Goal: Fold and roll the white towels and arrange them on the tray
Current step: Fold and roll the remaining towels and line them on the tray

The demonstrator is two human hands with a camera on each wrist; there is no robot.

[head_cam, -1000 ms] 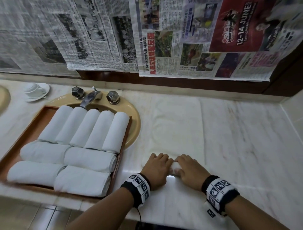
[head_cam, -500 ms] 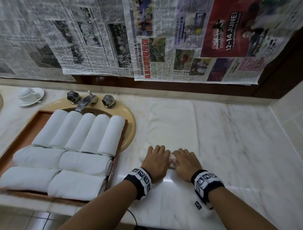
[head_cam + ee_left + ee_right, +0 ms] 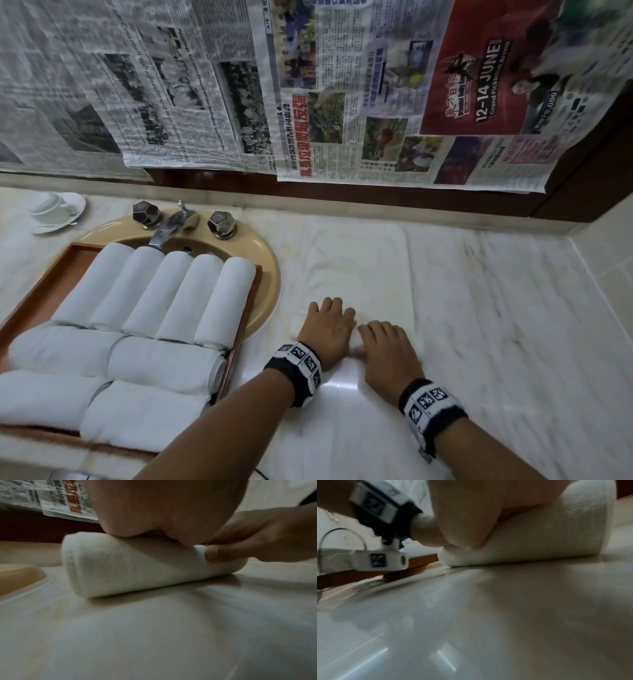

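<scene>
A white towel lies flat on the marble counter, its near end wound into a roll. My left hand and right hand lie side by side on top of that roll, palms down, fingers stretched forward over it. In the left wrist view my right thumb presses on the roll's near side. The roll fills the right wrist view under my palm. To the left, the wooden tray holds several rolled white towels in rows.
The tray rests over a beige sink with a metal tap and two knobs. A white cup and saucer stand at the far left. Newspaper sheets hang on the wall. Bare marble counter stretches to the right.
Both hands have pushed the roll away from the counter's front edge toward the wall, taking up more of the flat towel. Their fingers lie flatter over it than before.
</scene>
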